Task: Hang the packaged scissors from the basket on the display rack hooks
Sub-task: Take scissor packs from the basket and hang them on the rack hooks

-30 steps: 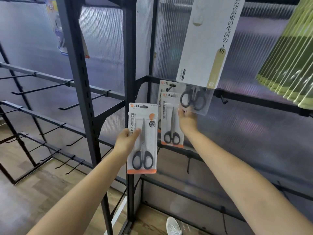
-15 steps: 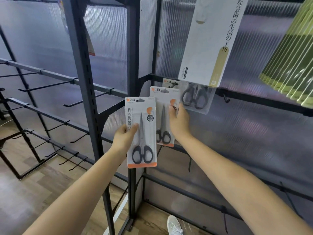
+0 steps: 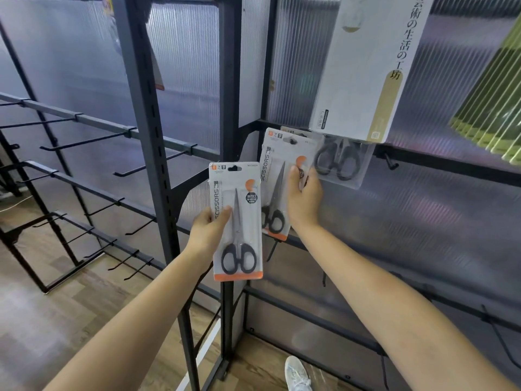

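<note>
Standing upright, both scissors packs have blades pointing up.

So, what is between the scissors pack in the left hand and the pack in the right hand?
In the head view, nothing: only the dark rack post shows behind the gap between the left pack and right pack.

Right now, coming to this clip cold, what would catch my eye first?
Two orange-trimmed scissors packs in mid-frame: the left hand grips one pack in front of the dark rack post, and the right hand holds the other pack up by a hook. Above them hangs a big white card with printed characters, with green packages at the upper right.
</note>
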